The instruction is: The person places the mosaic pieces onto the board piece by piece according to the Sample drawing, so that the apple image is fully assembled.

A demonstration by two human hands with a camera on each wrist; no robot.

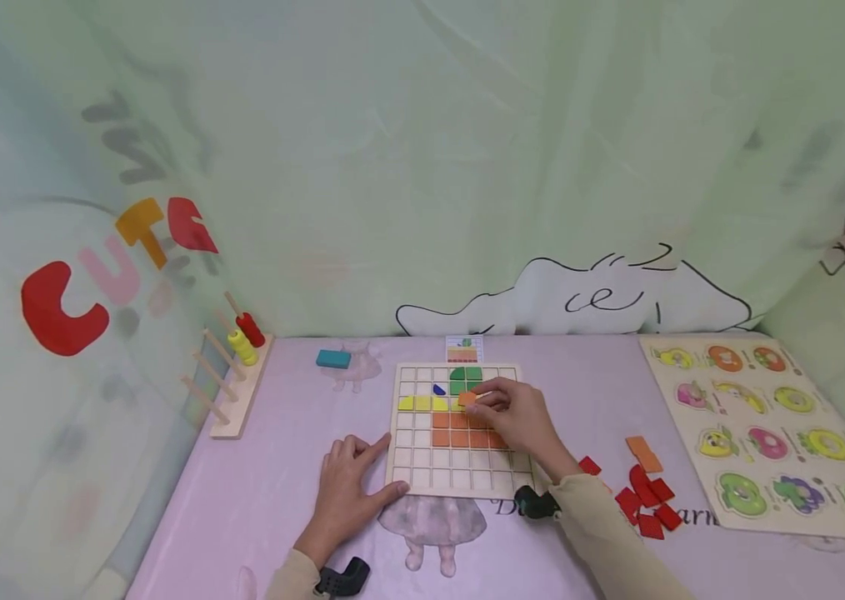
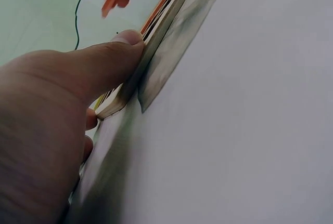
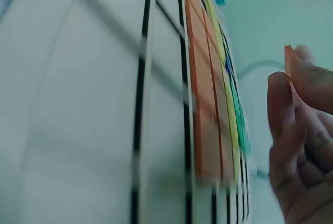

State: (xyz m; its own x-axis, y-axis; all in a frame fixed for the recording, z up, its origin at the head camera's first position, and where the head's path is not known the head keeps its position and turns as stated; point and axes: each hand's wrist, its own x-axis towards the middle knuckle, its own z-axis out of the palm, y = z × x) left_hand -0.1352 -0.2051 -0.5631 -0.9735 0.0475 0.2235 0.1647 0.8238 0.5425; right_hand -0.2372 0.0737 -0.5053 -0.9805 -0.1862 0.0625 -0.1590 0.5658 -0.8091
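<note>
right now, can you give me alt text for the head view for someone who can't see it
A right hand pinches an orange tile over a wooden grid board partly filled with orange, yellow, green and blue pieces, while the left hand rests flat against the board's left edge. Loose red tiles lie on the pink table to the right.

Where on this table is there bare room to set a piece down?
Bare cloth lies between the peg rack and the grid board, by the left hand. It is crowded right of the right hand, where red pieces meet the fruit puzzle board.
</note>
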